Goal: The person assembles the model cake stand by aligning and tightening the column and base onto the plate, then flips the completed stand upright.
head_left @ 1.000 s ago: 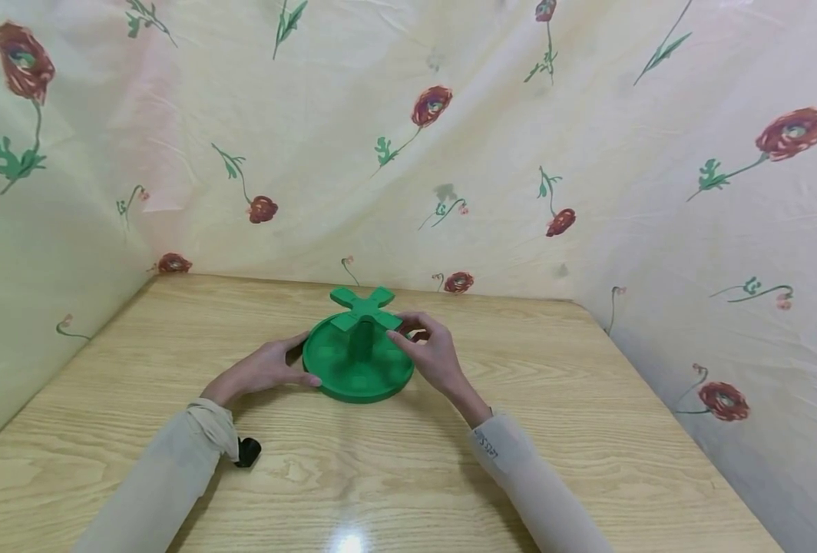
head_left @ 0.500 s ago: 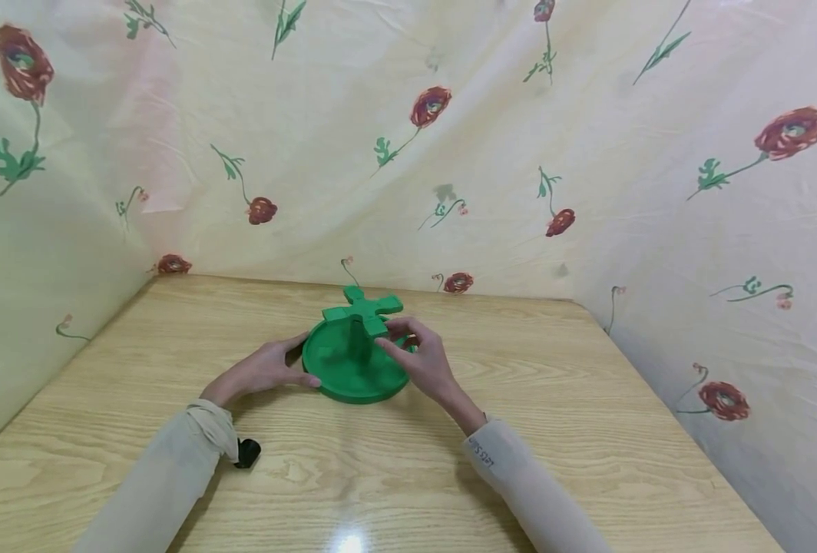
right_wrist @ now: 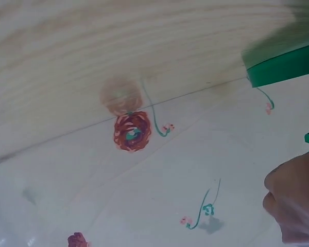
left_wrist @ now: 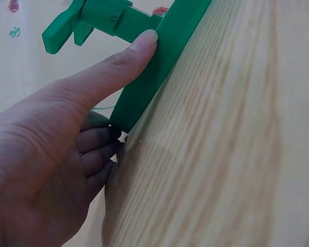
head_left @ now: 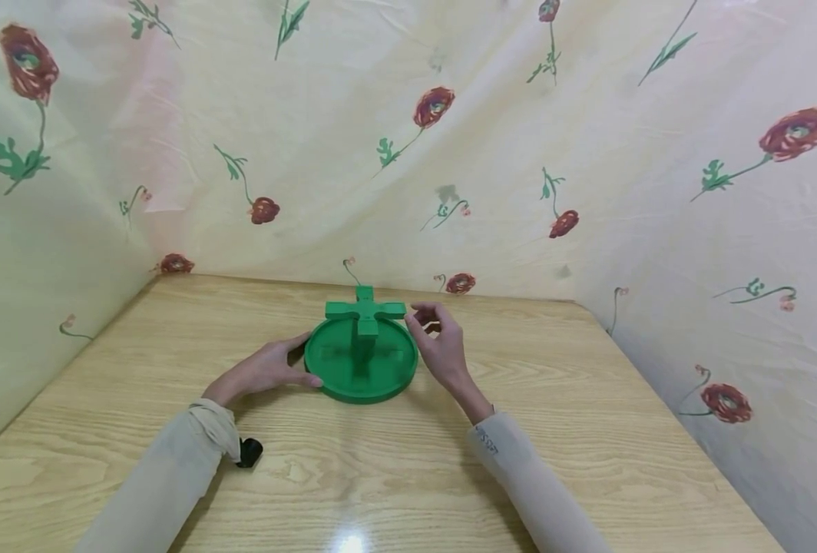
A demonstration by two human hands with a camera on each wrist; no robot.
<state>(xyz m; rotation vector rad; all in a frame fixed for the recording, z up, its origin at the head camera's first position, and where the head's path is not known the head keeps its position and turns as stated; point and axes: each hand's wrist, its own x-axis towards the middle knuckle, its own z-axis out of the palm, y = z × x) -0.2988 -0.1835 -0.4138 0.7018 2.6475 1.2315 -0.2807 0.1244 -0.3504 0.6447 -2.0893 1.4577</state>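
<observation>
A green round base (head_left: 329, 380) with a raised rim sits on the wooden table. From its middle rises a green post (left_wrist: 110, 15) marked "35", topped by a flat green cross (head_left: 365, 309) with its bars pointing left, right, front and back. My left hand (head_left: 270, 367) holds the base's left rim, thumb (left_wrist: 129, 54) against the side wall and fingers curled at its edge. Beside the cross's right bar, my right hand (head_left: 443, 346) has its fingers loosely curved, the tips close to the bar's end with nothing gripped. In the right wrist view only part of that hand (right_wrist: 296, 198) shows.
The wooden table (head_left: 554, 407) stretches around the base. A flower-printed cloth (head_left: 353, 153) hangs behind it and at both sides. A small black object (head_left: 249, 452) lies beside my left sleeve.
The green cross has turned clockwise, seen from above, from a diagonal to a squared position. My right hand moved left with it, then back right off the bar. The left hand stays put.
</observation>
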